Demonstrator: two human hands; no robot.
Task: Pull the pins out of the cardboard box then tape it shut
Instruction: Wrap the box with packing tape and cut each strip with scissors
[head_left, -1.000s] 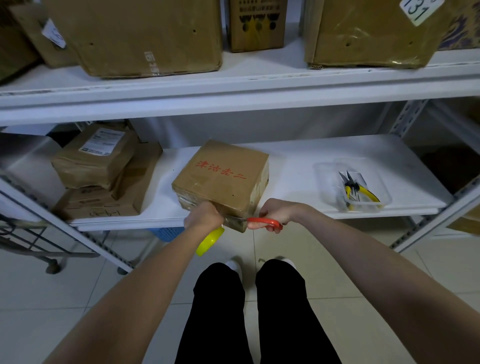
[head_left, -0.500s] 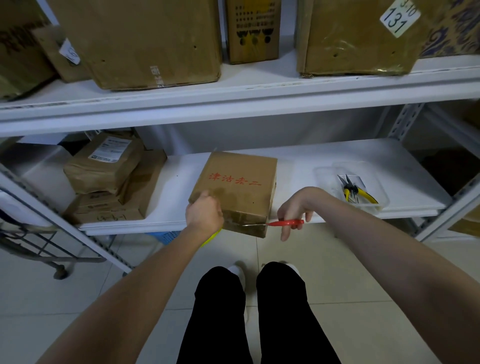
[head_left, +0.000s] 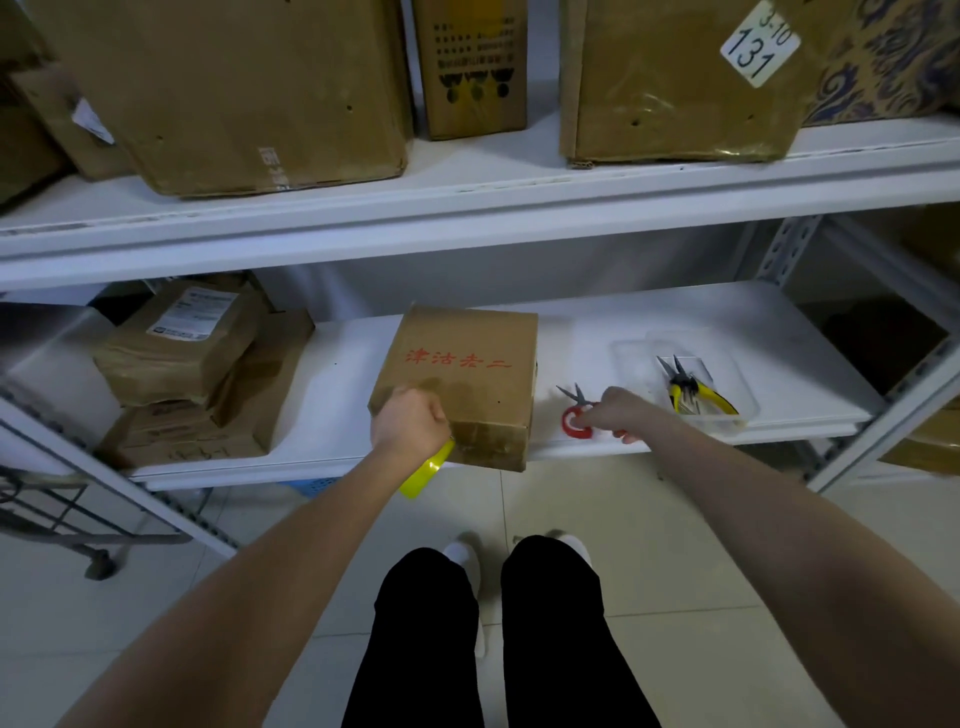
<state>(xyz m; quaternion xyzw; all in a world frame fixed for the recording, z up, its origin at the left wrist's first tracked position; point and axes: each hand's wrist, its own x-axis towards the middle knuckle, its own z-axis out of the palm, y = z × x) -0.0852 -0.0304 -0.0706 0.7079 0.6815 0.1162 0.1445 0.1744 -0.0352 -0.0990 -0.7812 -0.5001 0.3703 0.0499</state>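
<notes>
Left hand (head_left: 410, 422), curled round tape (head_left: 422, 477), touches near left corner of box (head_left: 467, 364); right hand (head_left: 621, 410) grips scissors (head_left: 573, 417) just right of it.

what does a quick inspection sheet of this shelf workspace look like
surface: white lower shelf, box at its front edge
job's things: cardboard box, closed; yellow tape roll; red scissors lying on the shelf
clutter: pliers in clear tray at right; wrapped parcels stacked at left
grippers: left hand grips tape roll at box's near corner; right hand holds scissors' handles
cables: nothing seen
surroundings: big boxes on upper shelf; tiled floor
</notes>
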